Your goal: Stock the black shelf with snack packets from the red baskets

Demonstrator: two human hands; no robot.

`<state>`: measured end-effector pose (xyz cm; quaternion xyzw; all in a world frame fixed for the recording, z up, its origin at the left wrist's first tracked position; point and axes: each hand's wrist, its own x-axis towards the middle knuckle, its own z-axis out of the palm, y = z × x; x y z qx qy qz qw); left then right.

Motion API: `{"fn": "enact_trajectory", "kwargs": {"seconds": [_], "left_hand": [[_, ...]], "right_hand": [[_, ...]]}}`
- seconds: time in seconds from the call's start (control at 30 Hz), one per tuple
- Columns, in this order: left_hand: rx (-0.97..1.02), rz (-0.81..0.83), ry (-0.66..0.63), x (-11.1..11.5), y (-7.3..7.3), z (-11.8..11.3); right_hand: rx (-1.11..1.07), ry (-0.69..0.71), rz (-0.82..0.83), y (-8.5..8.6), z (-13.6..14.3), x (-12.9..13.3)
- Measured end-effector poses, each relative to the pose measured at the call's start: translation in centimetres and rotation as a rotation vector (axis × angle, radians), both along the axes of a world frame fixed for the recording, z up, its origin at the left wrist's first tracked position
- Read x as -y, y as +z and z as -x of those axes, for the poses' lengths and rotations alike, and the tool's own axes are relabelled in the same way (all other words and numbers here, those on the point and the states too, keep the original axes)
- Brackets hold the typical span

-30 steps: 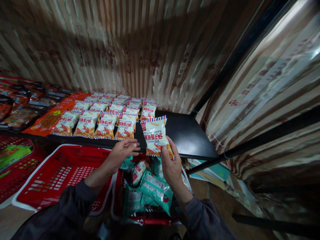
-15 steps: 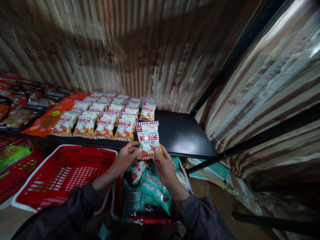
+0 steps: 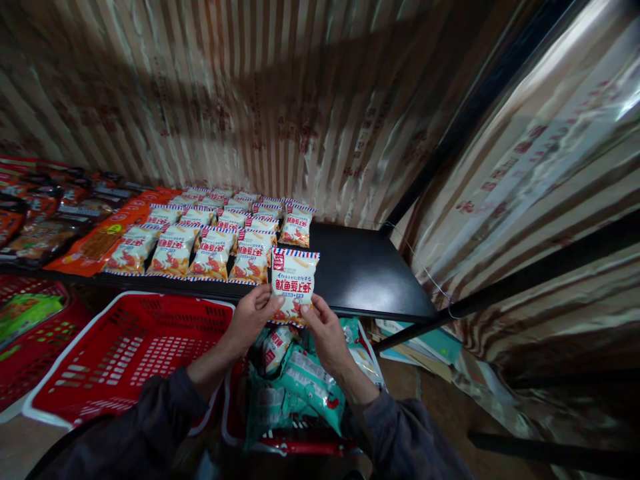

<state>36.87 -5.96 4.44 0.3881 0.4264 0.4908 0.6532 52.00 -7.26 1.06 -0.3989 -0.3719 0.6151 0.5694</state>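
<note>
Between my hands is a small white and orange snack bag (image 3: pixel 294 277) with striped edges and red lettering, its front facing me. My left hand (image 3: pixel 256 310) pinches its lower left side. On the lower right, my right hand (image 3: pixel 325 327) grips it with the thumb across the front. The bag is held upright before the front edge of a black shelf (image 3: pixel 367 270). Rows of matching snack bags (image 3: pixel 213 253) stand on the shelf just left of it. Below my hands, a red basket (image 3: pixel 285 445) holds teal snack bags (image 3: pixel 307 380) and a similar white bag (image 3: pixel 275 348).
Orange and brown food packets (image 3: pixel 93 243) fill the shelf's left part. A second red basket (image 3: pixel 135 360) with a white rim sits below the shelf, beside another basket (image 3: pixel 35 327) with green packets. A black metal post (image 3: pixel 425 180) and thin wire border the right end. Striped sheeting hangs behind.
The held bag has dropped slightly in the view and turned a little. My right thumb has shifted left across its front. The shelf bags look the same.
</note>
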Motion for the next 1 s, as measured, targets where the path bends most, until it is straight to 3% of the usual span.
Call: {"fn": "enact_trajectory", "kwargs": {"seconds": [0.27, 0.47, 0.67, 0.8, 1.0], "left_hand": [[-0.038, -0.025, -0.068, 0.3, -1.0, -0.1], [-0.042, 0.012, 0.055, 0.0, -2.1, -1.1], [0.083, 0.035, 0.108, -0.5, -2.2, -2.8], [0.034, -0.042, 0.17, -2.0, -2.0, -3.9], [-0.323, -0.267, 0.294, -6.5, -2.1, -5.8]], "right_hand": [[-0.022, -0.019, -0.006, 0.1, -0.1, -0.3], [0.015, -0.048, -0.024, -0.4, -0.4, -0.6], [0.03, -0.081, -0.058, -0.6, -1.0, -1.3], [0.083, -0.093, -0.095, 0.2, -1.6, -2.9], [0.175, -0.199, -0.137, 1.3, -2.5, -7.7]]}}
